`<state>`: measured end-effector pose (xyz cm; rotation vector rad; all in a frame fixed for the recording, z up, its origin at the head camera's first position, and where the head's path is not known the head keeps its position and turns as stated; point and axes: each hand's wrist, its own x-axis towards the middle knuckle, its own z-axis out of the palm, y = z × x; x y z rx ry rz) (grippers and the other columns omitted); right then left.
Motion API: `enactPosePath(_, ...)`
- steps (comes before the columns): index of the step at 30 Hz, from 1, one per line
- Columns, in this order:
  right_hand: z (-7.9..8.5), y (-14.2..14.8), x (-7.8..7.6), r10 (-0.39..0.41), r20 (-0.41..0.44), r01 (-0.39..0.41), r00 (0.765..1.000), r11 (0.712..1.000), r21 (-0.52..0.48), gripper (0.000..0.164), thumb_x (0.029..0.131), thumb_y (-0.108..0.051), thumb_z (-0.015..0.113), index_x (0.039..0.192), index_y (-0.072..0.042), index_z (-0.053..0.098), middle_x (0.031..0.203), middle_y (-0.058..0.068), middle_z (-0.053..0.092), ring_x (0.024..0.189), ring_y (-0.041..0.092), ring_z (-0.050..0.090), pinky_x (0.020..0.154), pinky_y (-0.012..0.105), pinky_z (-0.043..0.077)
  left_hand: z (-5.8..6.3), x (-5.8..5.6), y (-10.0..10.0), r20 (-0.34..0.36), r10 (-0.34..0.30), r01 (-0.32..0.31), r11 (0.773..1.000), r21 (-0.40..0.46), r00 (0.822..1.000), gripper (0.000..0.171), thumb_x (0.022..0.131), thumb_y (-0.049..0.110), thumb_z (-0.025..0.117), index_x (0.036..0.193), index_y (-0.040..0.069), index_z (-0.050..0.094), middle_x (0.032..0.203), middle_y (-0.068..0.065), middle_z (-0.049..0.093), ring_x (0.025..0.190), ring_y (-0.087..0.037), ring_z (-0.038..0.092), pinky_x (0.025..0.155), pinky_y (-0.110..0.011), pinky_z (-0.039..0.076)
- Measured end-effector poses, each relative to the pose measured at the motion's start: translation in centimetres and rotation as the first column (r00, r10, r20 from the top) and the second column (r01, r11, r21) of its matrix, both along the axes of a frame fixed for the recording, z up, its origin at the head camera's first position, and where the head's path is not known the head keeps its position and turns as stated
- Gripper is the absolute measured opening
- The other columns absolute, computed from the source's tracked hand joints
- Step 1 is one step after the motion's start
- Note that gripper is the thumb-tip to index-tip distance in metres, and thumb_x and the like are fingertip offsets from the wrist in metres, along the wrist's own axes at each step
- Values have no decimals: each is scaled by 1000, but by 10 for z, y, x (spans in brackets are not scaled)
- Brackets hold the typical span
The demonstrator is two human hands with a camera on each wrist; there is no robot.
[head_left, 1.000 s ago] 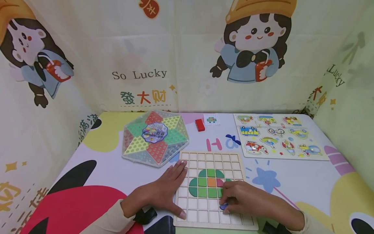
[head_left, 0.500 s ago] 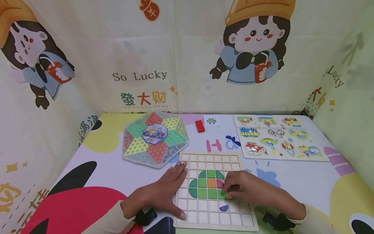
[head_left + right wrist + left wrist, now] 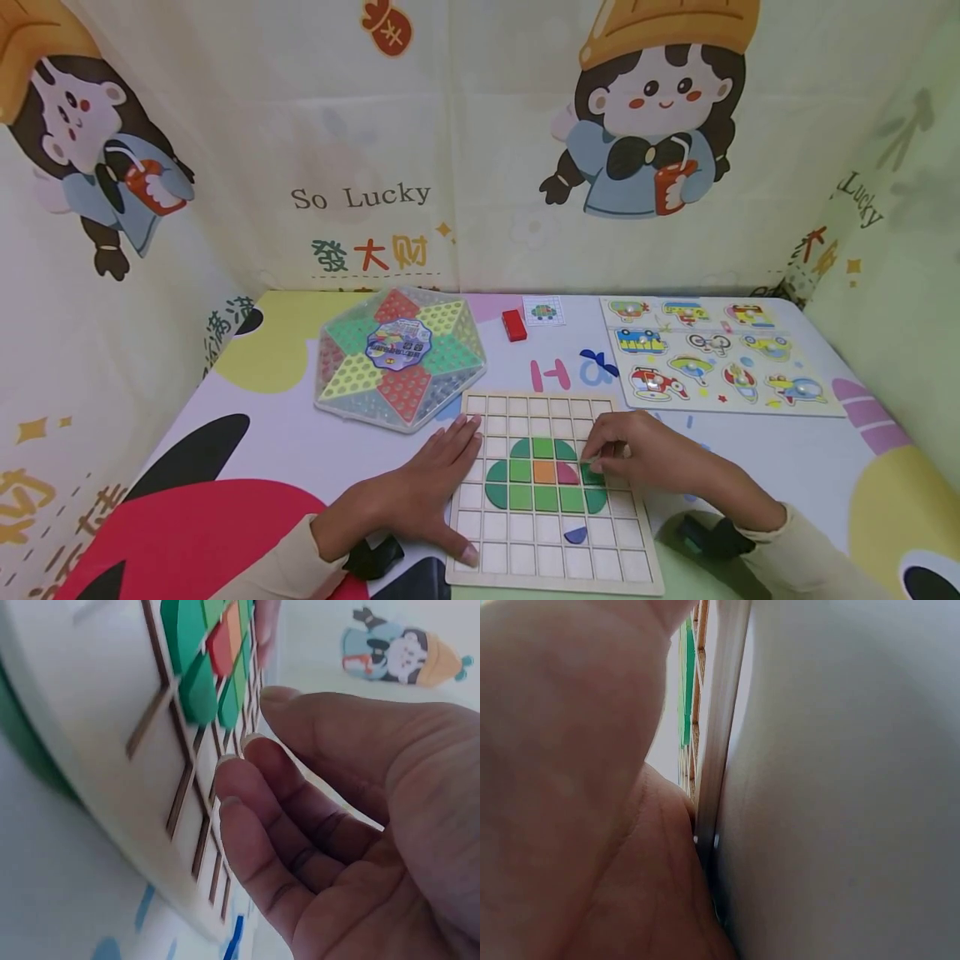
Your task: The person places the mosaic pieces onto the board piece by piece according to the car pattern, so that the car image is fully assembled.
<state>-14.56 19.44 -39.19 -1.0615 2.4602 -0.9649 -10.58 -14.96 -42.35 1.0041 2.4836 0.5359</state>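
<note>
In the head view, a wooden grid board (image 3: 525, 579) lies before me, with green square tiles (image 3: 546, 498), rounded dark green tiles (image 3: 497, 492), an orange square tile (image 3: 543, 472) and a pinkish-red rounded tile (image 3: 567, 473) in its cells. A blue rounded tile (image 3: 575, 535) lies askew below them. My left hand (image 3: 431, 479) rests spread along the board's left edge. My right hand (image 3: 633, 446) is over the board's right side, fingertips by a dark green tile (image 3: 592, 475). In the right wrist view its fingers (image 3: 247, 832) are loosely bent with nothing visible between them and the thumb.
Behind the board's left corner lies a hexagonal Chinese checkers set (image 3: 401, 358). A red block (image 3: 513, 325), a small pattern card (image 3: 543, 311) and blue pieces (image 3: 598, 362) are farther back. A vehicle peg puzzle (image 3: 720, 354) lies at the back right.
My right hand has moved up and away from the lower tiles. A green square and a rounded dark green tile now show in the row it covered; the blue tile is uncovered. My left hand stays.
</note>
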Motion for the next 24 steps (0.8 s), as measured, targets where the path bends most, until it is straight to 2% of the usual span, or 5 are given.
enactPosePath(6,-6,7,-15,-116,-43,117,992,993,3,15,87,-4,73,96,-15,74,90,-10,63,77,8,54,67,24,50,1,1,0,8,3,-3,1000,0,1000,125,72,72,68,156,5,5,162,-6,-13,145,-24,-17,115,-53,1)
enactPosePath(10,-10,10,-25,-209,-73,210,975,978,0,14,86,-4,73,98,-11,74,87,-9,62,77,10,55,67,24,50,1,1,1,11,8,-8,1000,-5,1000,126,71,73,68,156,6,5,162,-5,-14,145,-23,-17,115,-52,0)
enactPosePath(17,-17,17,-47,-407,-139,411,903,912,-3,14,87,-5,72,101,-7,73,89,-3,65,81,15,58,72,28,52,0,1,0,1,4,-4,1000,-2,1000,126,71,73,68,156,5,5,162,-5,-14,145,-24,-17,115,-52,0)
enactPosePath(20,-20,20,-55,-463,-146,464,874,885,-30,17,87,-3,71,104,-4,73,93,2,66,84,18,60,75,33,53,0,1,0,7,6,-6,1000,-1,1000,125,71,73,68,156,6,5,162,-5,-14,145,-23,-17,115,-52,0)
enactPosePath(24,-22,22,-65,-504,-149,503,851,863,-48,20,88,-2,70,108,-1,71,100,9,67,88,23,61,79,39,53,1,1,0,13,8,-8,1000,3,1000,125,71,72,68,156,6,5,162,-5,-14,146,-24,-17,115,-52,0)
